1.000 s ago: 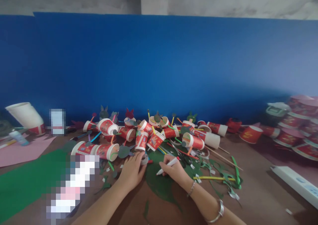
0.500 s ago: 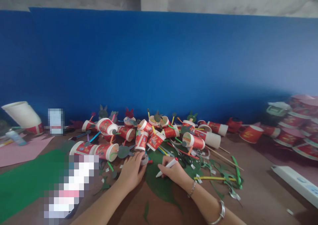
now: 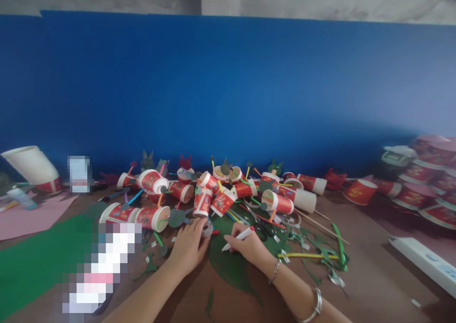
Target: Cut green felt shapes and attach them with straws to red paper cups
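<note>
A white marker with a red end (image 3: 243,234) is pinched in my right hand (image 3: 249,244), its tip slanting down to the left over a dark green paper sheet (image 3: 231,268). My left hand (image 3: 188,246) is curled beside the sheet's left edge, thumb and fingers around a small grey ring that looks like a roll of tape (image 3: 206,228). Whether the marker tip touches the paper, I cannot tell. Just beyond my hands lie red-and-white paper cups (image 3: 203,203), several with coloured strips and round paper pieces attached. A dark animal-head cutout (image 3: 178,217) lies beyond my left fingers.
Green paper scraps (image 3: 317,242), a yellow strip (image 3: 306,256) and dark-handled scissors (image 3: 261,230) lie to the right. A white power strip (image 3: 423,265) and stacked red cups (image 3: 427,180) stand farther right. Green paper (image 3: 42,261) covers the left. A blue wall (image 3: 228,90) closes the back.
My right hand has shifted the marker slightly, its tip moving a little left and up. My left hand and the grey roll have stayed in place.
</note>
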Tool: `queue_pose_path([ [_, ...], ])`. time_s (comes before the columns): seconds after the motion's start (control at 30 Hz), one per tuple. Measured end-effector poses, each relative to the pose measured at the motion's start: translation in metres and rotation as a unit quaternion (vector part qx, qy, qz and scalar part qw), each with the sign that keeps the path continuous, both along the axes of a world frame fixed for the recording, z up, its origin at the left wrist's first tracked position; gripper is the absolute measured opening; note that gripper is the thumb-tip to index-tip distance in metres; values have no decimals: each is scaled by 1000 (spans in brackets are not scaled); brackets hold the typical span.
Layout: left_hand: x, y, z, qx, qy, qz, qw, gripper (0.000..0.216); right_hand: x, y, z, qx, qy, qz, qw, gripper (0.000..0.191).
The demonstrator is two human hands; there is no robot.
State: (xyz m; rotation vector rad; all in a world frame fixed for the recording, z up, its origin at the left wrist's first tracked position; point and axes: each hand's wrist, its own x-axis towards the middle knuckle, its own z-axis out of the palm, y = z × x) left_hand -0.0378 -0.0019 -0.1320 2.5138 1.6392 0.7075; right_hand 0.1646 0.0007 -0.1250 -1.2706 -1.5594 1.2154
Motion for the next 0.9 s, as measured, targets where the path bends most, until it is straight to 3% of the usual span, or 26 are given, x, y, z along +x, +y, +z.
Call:
queue_pose_path([
  [0.9,1,-1,4,-5,-5,2,1000,37,-2,3,-1,39,-29,-62,997,23],
])
